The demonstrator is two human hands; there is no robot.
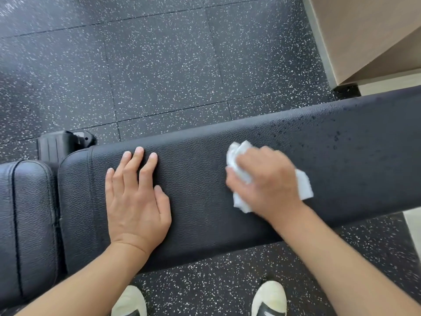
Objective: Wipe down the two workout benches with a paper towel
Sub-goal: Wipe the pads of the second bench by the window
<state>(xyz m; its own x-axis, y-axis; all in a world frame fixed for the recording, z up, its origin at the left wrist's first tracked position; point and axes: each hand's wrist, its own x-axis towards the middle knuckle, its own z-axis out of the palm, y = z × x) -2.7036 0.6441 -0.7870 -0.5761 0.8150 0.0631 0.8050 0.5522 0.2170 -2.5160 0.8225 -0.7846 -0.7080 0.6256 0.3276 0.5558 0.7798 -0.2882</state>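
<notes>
1. The bench pad (227, 190) runs across your view from lower left to upper right, a long black cushion with a pebbled, leather-like skin and a stitched seam near its left end.
2. Its right stretch is speckled with dark wet droplets (337, 137), thickest toward the far edge; the part under and between your hands looks even and matte.
3. A second black pad (27, 224) sits just beside its left end, separated by a narrow gap, with the same grain and a stitched line running down it.
4. Your right hand (266, 181) is on top of the long pad, its fingers curled round a crumpled white paper towel (239, 153). The towel bunches out past your fingers at the far side and sticks out again on the right and near your wrist. The hand is slightly blurred.
5. Your left hand (136, 201) lies flat on the same pad, well apart from the right, palm down, its fingers straight and slightly spread, holding nothing.
6. The worktop here is the pad itself; the towel lies pressed against it at about the middle of its visible length.
7. Behind the gap between the two pads, a black ribbed part of the frame (59, 144) shows at floor level.
8. The floor (159, 65) is black rubber tile flecked with white.
9. Your two pale shoes (268, 299) stand on it just beside the pad's near edge.
10. A beige wall (364, 37) fills the top right corner.
</notes>
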